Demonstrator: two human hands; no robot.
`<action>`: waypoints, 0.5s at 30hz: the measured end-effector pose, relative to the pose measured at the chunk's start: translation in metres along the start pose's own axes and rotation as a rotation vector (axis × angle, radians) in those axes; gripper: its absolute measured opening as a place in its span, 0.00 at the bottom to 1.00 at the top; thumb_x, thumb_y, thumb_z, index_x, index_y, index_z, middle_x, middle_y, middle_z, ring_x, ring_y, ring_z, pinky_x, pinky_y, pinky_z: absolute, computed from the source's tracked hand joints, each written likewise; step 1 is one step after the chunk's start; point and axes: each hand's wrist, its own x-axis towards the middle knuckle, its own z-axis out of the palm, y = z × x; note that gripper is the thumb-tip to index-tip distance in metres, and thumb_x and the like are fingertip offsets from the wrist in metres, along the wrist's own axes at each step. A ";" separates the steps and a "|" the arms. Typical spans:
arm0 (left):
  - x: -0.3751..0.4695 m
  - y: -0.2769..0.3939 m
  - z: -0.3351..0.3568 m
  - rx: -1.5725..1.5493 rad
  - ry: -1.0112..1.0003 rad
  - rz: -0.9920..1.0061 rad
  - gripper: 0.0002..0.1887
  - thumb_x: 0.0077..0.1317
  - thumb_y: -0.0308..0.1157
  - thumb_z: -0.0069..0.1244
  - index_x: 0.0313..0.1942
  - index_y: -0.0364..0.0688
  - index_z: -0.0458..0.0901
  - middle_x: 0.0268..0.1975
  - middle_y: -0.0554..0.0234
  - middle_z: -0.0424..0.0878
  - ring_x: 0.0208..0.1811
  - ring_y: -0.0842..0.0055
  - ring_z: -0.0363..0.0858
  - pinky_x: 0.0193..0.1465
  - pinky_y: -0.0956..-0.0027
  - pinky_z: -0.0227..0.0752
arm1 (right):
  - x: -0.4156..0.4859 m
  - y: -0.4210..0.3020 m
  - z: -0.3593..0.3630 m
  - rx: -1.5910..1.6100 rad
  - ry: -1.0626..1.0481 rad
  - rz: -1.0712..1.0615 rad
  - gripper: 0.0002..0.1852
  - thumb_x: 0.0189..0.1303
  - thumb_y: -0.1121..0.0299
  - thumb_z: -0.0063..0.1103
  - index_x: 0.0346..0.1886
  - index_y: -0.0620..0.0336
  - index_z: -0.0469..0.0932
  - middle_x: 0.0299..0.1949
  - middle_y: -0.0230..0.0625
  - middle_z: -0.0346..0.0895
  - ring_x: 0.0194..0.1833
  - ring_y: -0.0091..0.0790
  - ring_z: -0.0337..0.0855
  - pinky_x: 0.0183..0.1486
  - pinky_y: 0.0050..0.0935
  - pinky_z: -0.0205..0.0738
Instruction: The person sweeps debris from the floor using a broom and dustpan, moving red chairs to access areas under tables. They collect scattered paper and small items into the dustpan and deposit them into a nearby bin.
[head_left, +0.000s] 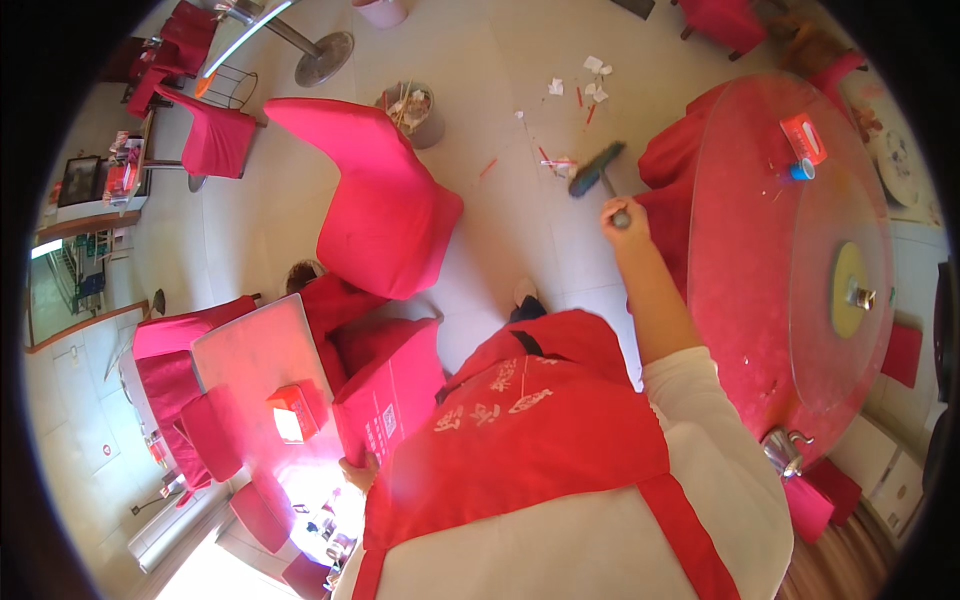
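Note:
My right hand (625, 221) is closed around the handle of a broom, whose green-and-dark bristle head (596, 169) rests on the tiled floor. Bristles lie beside a small heap of crumpled tissue and red strips (561, 168). Farther off, more crumpled white tissues (596, 90) and red strips are scattered on the floor. At lower left, my left hand (361, 472) grips the edge of a red fabric-covered chair back (390, 405) that bears printing. Part of that hand is hidden by my red apron (525, 435).
A red-covered chair (390, 217) stands ahead on the left, with a full waste bin (429, 124) behind it. To the right is a round glass-topped table (742, 262) carrying a tissue box (804, 139) and metal pot (784, 452). A square table (247, 352) stands left.

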 end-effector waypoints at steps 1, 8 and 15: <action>0.002 0.001 0.000 0.013 -0.004 -0.010 0.28 0.52 0.44 0.62 0.47 0.38 0.70 0.42 0.44 0.77 0.42 0.47 0.77 0.43 0.46 0.69 | -0.002 -0.012 0.002 -0.037 -0.004 0.022 0.08 0.59 0.79 0.53 0.26 0.57 0.67 0.22 0.30 0.69 0.22 0.25 0.73 0.25 0.22 0.73; 0.020 0.084 -0.010 0.221 0.040 -0.092 0.34 0.51 0.43 0.61 0.56 0.40 0.67 0.55 0.47 0.70 0.55 0.50 0.72 0.55 0.45 0.63 | -0.095 -0.029 -0.030 -0.405 0.259 -0.312 0.06 0.61 0.77 0.53 0.32 0.58 0.67 0.22 0.31 0.66 0.21 0.25 0.71 0.18 0.22 0.68; 0.048 0.193 -0.009 0.321 -0.043 -0.158 0.40 0.52 0.42 0.60 0.64 0.41 0.63 0.70 0.51 0.60 0.69 0.55 0.62 0.66 0.44 0.55 | -0.083 -0.037 -0.057 -0.678 0.651 -0.497 0.06 0.59 0.80 0.49 0.32 0.58 0.65 0.21 0.33 0.66 0.19 0.26 0.70 0.17 0.22 0.66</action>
